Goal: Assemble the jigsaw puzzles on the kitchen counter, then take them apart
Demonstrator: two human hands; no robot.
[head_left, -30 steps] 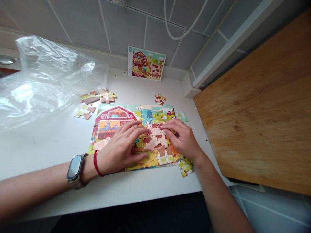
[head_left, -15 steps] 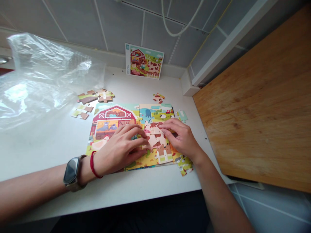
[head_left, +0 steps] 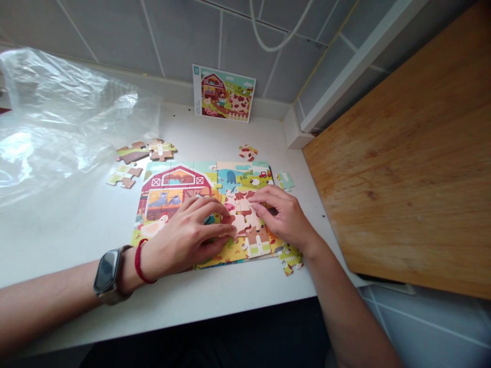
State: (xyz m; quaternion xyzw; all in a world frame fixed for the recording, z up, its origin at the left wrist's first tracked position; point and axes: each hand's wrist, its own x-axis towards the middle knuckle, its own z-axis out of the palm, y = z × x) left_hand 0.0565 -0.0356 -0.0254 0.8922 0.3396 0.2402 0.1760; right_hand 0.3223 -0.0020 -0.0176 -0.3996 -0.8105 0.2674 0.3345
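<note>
From the head cam, we've got the farm puzzle [head_left: 182,194] lying on the white surface [head_left: 215,294], picture card [head_left: 225,93] propped behind it. Our right hand [head_left: 282,212] pinches a cow piece [head_left: 244,203] by its edge. Our left hand [head_left: 192,230] curls over the middle, honestly can't tell if it's gripping anything.

Grey wall tiles [head_left: 184,41] with pale grout lines spread across eleven o'clock, and a white cable [head_left: 268,49] hangs in a loop at twelve. A yellow strip [head_left: 326,56] runs along the wall corner at one o'clock, and white trim [head_left: 356,66] slants down at two. A wooden panel [head_left: 402,168] fills three o'clock, above bluish tiles [head_left: 429,332] at four. Soft light brightens the white tabletop [head_left: 69,230] toward nine o'clock
</note>
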